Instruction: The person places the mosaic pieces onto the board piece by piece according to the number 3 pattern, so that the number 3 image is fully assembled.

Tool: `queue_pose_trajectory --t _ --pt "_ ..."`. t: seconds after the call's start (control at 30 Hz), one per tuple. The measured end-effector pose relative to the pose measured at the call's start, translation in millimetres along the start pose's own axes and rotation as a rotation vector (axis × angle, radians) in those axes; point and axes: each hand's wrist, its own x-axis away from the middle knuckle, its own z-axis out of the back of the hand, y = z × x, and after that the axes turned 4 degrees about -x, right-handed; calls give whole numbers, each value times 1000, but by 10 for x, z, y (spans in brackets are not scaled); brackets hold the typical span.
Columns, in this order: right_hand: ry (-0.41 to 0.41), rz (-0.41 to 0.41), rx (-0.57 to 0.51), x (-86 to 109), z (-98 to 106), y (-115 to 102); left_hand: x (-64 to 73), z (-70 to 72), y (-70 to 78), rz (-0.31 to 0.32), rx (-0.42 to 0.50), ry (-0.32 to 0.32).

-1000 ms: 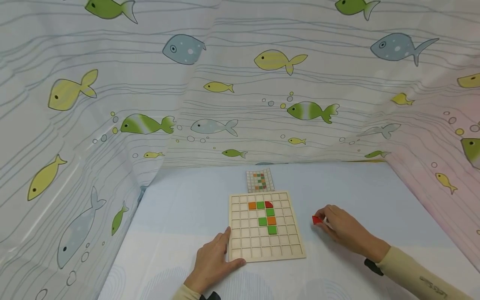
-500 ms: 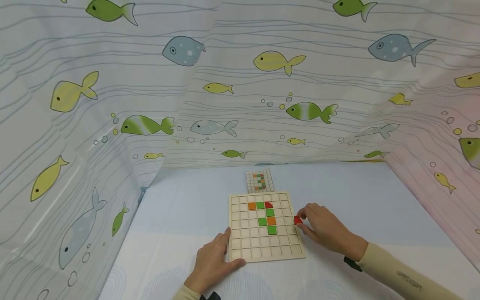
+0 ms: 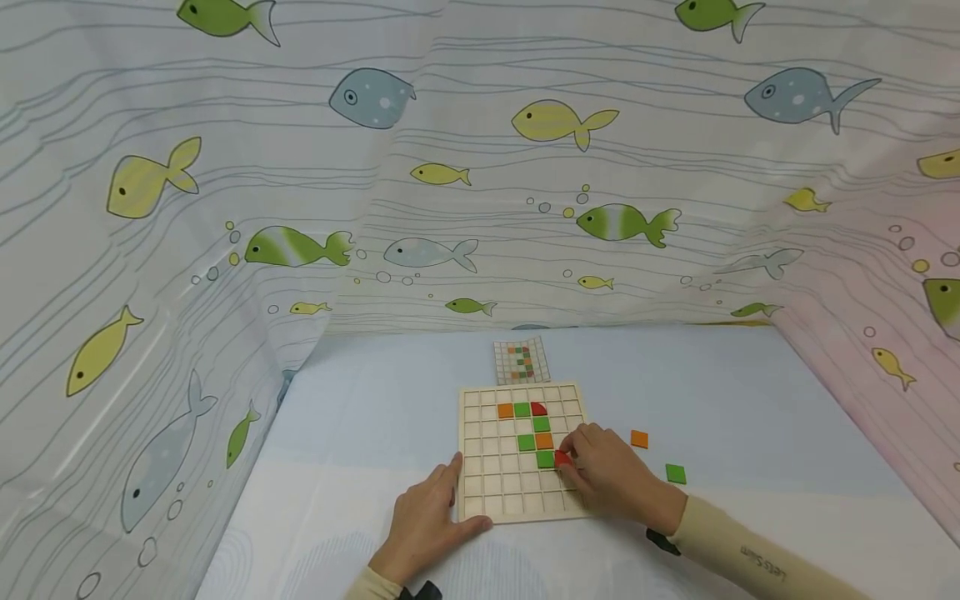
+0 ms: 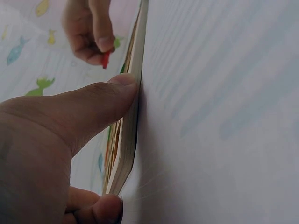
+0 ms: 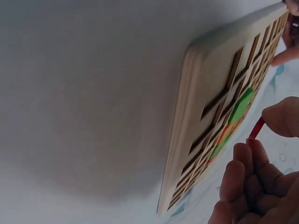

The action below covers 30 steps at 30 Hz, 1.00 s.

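Observation:
A square wooden grid board (image 3: 492,502) lies on the table. My left hand (image 3: 429,517) rests at its near left corner, thumb along the front edge and a fingertip at the left side. Between thumb and fingertips, my right hand (image 3: 618,473) pinches a small red tile (image 3: 562,460), just over the cells right of the lowest green tile (image 3: 545,459). In the right wrist view the red tile (image 5: 256,128) shows edge-on. Also on the board are an orange tile (image 3: 506,411), a rounded red tile (image 3: 538,409) and several other green and orange tiles.
Behind the board lies a small pattern card (image 3: 504,367) printed with a grid of coloured cells. A loose orange tile (image 3: 639,439) and a loose green tile (image 3: 676,473) lie right of the board. A fish-print curtain (image 3: 495,192) surrounds the table.
My right hand has moved left from beside the board to over it, carrying the red tile. The loose orange and green tiles have come into view behind it. My left hand stays put.

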Motion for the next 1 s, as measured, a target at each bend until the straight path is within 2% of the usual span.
queue_pose_trajectory --t 0.13,0.47,0.73,1.0 --pt "-15 -74 -21 -7 -75 -88 4 -8 1 4 6 -6" --pt "34 -45 42 5 -188 -149 -14 -3 5 1 1 4" --pt "55 -107 18 15 -186 -219 -19 -5 3 7 5 -2" --pt "59 -131 69 -13 -187 -243 -16 -21 -13 0 -1 3"
